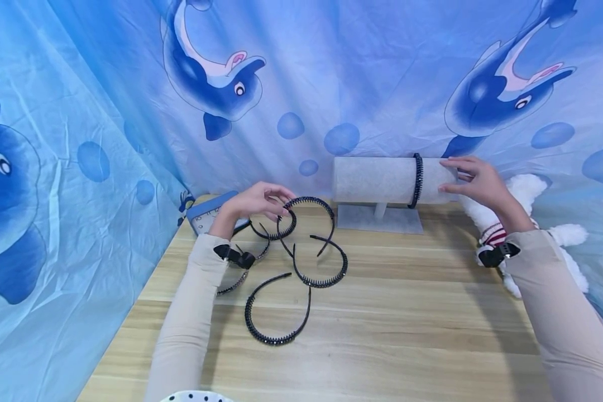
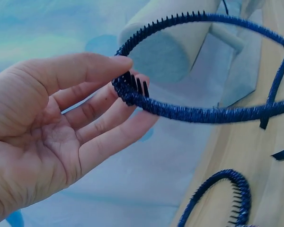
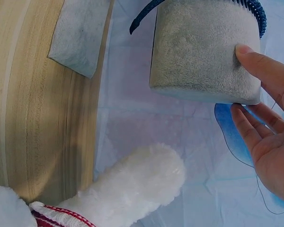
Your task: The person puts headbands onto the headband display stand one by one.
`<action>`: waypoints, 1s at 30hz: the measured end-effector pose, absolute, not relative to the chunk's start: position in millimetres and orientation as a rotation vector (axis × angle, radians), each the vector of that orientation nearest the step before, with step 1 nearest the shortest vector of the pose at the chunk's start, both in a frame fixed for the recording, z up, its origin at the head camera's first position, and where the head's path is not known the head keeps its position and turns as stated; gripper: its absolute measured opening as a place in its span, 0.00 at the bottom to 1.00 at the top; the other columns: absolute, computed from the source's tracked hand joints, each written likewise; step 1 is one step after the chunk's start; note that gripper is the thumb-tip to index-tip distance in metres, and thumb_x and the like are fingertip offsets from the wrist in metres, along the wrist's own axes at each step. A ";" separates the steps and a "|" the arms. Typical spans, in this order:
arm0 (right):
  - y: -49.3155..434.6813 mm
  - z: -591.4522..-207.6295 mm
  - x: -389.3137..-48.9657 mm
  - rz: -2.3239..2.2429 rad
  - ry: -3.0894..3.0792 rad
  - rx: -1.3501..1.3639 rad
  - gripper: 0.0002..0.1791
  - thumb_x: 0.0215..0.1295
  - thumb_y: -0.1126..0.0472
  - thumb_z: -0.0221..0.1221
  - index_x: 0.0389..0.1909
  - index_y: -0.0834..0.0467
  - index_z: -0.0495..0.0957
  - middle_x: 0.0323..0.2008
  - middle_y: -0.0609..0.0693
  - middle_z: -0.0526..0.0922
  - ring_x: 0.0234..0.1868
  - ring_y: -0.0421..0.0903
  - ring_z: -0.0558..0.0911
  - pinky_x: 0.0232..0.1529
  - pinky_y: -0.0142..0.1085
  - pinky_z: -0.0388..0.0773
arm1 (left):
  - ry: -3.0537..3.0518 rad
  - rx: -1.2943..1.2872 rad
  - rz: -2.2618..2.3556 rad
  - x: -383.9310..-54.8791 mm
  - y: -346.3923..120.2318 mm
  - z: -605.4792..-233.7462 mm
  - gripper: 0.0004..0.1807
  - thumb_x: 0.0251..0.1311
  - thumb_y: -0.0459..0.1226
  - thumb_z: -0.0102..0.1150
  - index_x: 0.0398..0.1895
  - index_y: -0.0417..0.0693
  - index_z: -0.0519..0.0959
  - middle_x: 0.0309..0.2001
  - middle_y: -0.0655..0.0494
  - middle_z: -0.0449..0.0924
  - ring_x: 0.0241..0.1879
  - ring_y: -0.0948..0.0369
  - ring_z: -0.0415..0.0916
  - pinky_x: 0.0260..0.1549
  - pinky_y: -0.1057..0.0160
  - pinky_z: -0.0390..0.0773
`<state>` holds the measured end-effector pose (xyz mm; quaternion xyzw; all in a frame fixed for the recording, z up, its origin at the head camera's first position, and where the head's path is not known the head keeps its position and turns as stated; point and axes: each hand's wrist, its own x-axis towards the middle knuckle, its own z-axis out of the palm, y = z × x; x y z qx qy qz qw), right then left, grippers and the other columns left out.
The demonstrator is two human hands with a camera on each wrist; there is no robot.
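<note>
My left hand (image 1: pixel 263 200) pinches a black toothed headband (image 2: pixel 199 113) between thumb and fingers at its curved middle, above the left part of the table. More dark headbands lie below and beside it, one nearest the front (image 1: pixel 273 340). At the back, a grey fabric-covered T-bar display stand (image 1: pixel 372 178) carries another headband (image 1: pixel 419 181) looped round its roll, right of the post. My right hand (image 1: pixel 479 181) holds the roll's right end, the thumb on its side and the fingers at the end edge; part of that contact is hidden.
A white plush toy (image 1: pixel 520 206) with a red-striped scarf stands beside my right forearm. Behind my left wrist lies a blue-and-white patterned item (image 1: pixel 206 215). Dolphin-printed blue curtains (image 1: pixel 301 84) border the wooden table (image 1: pixel 407 318) at the back and sides.
</note>
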<state>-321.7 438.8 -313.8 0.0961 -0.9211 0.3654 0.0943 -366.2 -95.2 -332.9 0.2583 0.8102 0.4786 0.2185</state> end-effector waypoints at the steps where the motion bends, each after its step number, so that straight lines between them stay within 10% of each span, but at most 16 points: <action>1: 439.1 -313.9 -322.2 1.089 -2.731 0.288 0.37 0.62 0.58 0.72 0.72 0.58 0.71 0.71 0.64 0.65 0.71 0.64 0.65 0.72 0.59 0.65 | 2.256 0.704 1.332 -366.3 -97.4 -331.8 0.27 0.62 0.29 0.66 0.66 0.42 0.75 0.61 0.42 0.75 0.53 0.44 0.79 0.47 0.53 0.88; 30: 438.3 -313.2 -321.9 1.087 -2.726 0.278 0.37 0.61 0.59 0.73 0.71 0.59 0.71 0.71 0.63 0.66 0.71 0.63 0.66 0.71 0.59 0.66 | 2.302 0.369 1.996 -379.2 -49.1 -341.8 0.27 0.57 0.26 0.70 0.61 0.45 0.79 0.48 0.52 0.80 0.43 0.59 0.82 0.49 0.49 0.88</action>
